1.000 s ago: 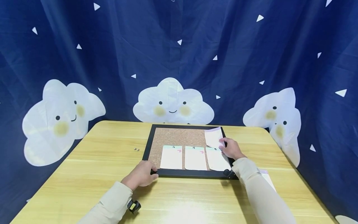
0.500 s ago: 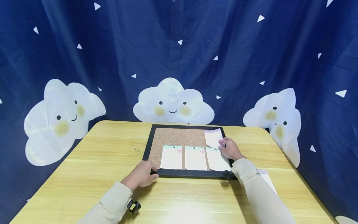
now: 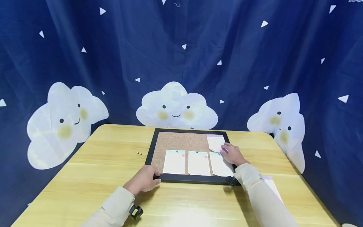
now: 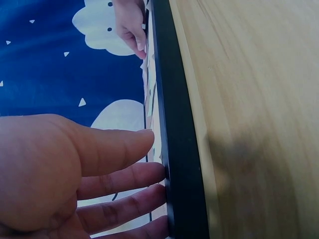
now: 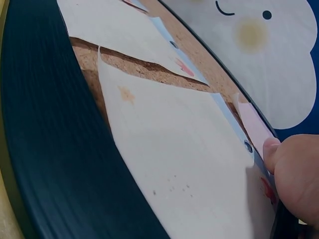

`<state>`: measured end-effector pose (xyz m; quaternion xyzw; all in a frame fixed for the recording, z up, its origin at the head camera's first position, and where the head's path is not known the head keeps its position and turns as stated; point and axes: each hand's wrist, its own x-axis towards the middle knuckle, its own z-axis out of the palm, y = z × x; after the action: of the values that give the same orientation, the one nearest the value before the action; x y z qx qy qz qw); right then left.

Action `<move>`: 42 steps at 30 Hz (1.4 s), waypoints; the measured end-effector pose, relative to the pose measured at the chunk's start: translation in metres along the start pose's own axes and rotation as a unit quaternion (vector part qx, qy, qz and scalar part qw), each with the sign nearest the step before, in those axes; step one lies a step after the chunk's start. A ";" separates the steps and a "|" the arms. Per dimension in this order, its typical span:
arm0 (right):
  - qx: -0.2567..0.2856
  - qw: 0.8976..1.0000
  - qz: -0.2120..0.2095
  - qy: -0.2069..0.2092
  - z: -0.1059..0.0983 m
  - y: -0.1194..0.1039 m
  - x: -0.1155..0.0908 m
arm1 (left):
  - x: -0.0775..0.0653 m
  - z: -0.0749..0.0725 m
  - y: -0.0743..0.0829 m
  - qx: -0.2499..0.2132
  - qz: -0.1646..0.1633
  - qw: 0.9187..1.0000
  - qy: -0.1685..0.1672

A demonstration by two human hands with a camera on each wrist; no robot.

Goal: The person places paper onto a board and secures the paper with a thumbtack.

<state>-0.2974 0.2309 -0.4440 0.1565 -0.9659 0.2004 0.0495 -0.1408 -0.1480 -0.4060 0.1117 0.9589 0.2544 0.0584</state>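
Observation:
A black-framed cork board (image 3: 181, 140) lies on the table. Three white note sheets with mint-green top strips stand in a row along its front, the left one (image 3: 174, 162), the middle one (image 3: 199, 164) and the right one (image 3: 221, 165), each with a pin near its top. Behind the right one is a sheet with a purple top strip (image 3: 215, 143). My right hand (image 3: 234, 155) pinches that sheet near its lower right corner; its thumb (image 5: 271, 154) shows beside the purple strip in the right wrist view. My left hand (image 3: 144, 178) rests its fingers on the board's front left corner.
Two small shiny pins (image 3: 139, 153) lie on the wooden table (image 3: 113, 148) left of the board. Another purple-topped sheet (image 3: 272, 186) lies at the right, partly under the right forearm. A dark blue curtain (image 3: 158, 56) with clouds hangs behind the table.
The purple-topped sheet's upper right corner, raised before, has come down flatter on the board. My right hand shifts slightly at its edge; my left hand stays at the corner. The head view tilts slightly upward.

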 end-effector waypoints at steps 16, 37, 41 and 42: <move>-0.018 1.000 -0.001 -0.024 0.001 -0.002 0.001 | 0.002 -0.001 -0.002 -0.001 0.002 1.000 -0.002; -0.018 0.999 0.006 -0.027 0.004 0.001 0.002 | 0.039 -0.034 -0.058 -0.019 -0.039 0.995 0.086; -0.030 0.999 0.004 -0.030 0.004 0.002 0.002 | 0.052 -0.037 -0.072 0.011 -0.058 0.993 0.099; -0.029 0.999 0.002 -0.030 0.004 0.002 0.002 | 0.055 -0.037 -0.076 0.019 -0.064 0.993 0.102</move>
<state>-0.3001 0.2306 -0.4482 0.1588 -0.9727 0.1672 0.0247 -0.2142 -0.2161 -0.4148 0.0251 0.9696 0.2422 -0.0254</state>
